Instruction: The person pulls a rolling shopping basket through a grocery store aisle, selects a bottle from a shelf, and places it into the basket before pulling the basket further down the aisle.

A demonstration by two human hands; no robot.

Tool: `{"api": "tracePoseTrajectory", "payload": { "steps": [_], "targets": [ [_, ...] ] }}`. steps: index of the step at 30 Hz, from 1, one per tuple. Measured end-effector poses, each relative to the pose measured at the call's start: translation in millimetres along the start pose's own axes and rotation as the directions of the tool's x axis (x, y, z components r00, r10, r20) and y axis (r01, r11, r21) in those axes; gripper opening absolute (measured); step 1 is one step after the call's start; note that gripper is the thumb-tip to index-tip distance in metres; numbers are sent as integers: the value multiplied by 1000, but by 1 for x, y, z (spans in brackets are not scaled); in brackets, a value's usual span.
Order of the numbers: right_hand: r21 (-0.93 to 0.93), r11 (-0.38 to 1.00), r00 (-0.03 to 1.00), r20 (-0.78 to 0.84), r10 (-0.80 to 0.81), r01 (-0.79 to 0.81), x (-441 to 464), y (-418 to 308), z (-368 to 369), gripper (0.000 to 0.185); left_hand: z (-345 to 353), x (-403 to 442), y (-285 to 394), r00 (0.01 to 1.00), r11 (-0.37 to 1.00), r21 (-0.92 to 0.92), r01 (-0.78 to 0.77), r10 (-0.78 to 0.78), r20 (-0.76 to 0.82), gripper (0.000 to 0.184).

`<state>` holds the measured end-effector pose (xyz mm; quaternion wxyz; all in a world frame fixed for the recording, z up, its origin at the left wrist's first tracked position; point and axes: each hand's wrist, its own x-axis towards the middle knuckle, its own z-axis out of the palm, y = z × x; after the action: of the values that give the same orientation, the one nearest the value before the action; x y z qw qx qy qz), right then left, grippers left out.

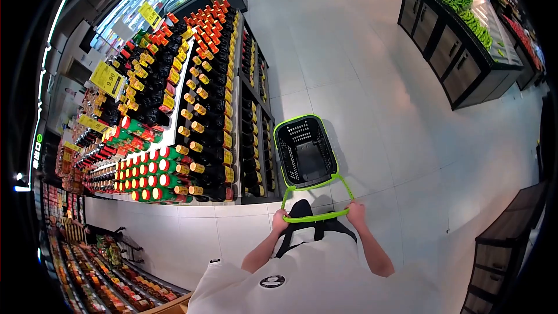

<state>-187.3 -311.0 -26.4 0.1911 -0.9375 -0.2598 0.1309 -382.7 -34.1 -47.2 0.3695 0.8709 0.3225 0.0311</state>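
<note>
A black basket [306,150] with a bright green rim and green handle stands in front of my body in the head view. Its inside shows no goods. My left hand [280,221] is closed around the left end of the green handle bar. At the bar's right end, my right hand [356,214] grips the handle too. Both forearms reach forward from a white shirt.
To the left stands a shelf [171,131] packed with bottles and yellow price signs. A produce stand [450,46] with green vegetables is at the upper right. Dark cabinets [494,256] stand at the lower right; shelves of packaged goods [104,279] line the lower left.
</note>
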Motion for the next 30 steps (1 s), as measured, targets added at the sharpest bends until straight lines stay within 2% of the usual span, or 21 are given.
{"api": "tracePoseTrajectory", "payload": {
  "steps": [1,2,4,5,6,8,9,10,11,12,15,19,21,22,23,24,27,28,30],
  "targets": [
    [-62,998,998,59,-23,26,4,-1,3,9,0,6,-6,997,999,3,55,-55,61,11],
    [-64,997,998,56,-29,33,11,0,5,9,0,12,-12,997,998,0,55,-55,54,11],
    [-56,988,989,43,-145,147,26,-2,9,6,-10,25,-17,981,995,98,-32,13,195,10],
    [-65,984,986,33,-162,164,34,-2,14,5,-12,32,-20,973,992,124,-17,-12,231,10],
    [-67,985,987,32,-156,157,44,-9,11,5,-16,43,-22,972,992,123,-22,-8,237,10],
    [-122,987,971,228,-71,100,61,-27,-5,6,-22,61,-24,976,992,122,10,-36,214,10],
    [-141,985,976,207,-66,97,77,-37,-11,6,-28,73,-24,971,992,123,-7,-23,236,9],
    [-189,981,947,321,13,51,85,-45,-17,7,-28,83,-24,986,993,111,-30,11,168,10],
    [-245,969,900,426,96,12,91,-49,-21,8,-27,94,-28,984,993,120,0,-22,179,9],
    [-271,963,905,414,103,15,100,-46,-23,8,-30,105,-25,981,991,129,30,-55,188,10],
    [-338,931,850,524,64,139,134,-56,-25,15,-39,132,-17,983,995,101,19,-38,181,9],
    [-373,916,852,519,71,151,171,-68,-20,15,-52,165,-15,997,1000,5,8,-8,80,4],
    [-357,933,866,479,147,39,178,-81,-10,14,-61,184,-19,999,999,-42,5,-3,40,3],
    [-353,935,864,484,140,46,183,-84,-5,14,-68,192,-19,999,998,-64,25,-23,31,3],
    [-347,936,858,495,138,50,181,-88,2,14,-64,202,-35,999,997,-76,-28,30,20,3],
    [-326,945,866,481,136,33,179,-96,1,16,-68,209,-38,999,996,-85,19,-16,35,2],
    [-287,958,875,464,138,1,187,-119,-3,18,-86,235,-39,999,995,-87,-47,46,-6,4],
    [-273,962,884,450,130,-2,190,-123,-4,18,-93,243,-34,998,989,-144,31,-23,54,3],
    [-280,960,875,465,132,4,198,-131,-13,19,-85,259,-45,998,987,-157,-32,39,42,4]
  ]
}}
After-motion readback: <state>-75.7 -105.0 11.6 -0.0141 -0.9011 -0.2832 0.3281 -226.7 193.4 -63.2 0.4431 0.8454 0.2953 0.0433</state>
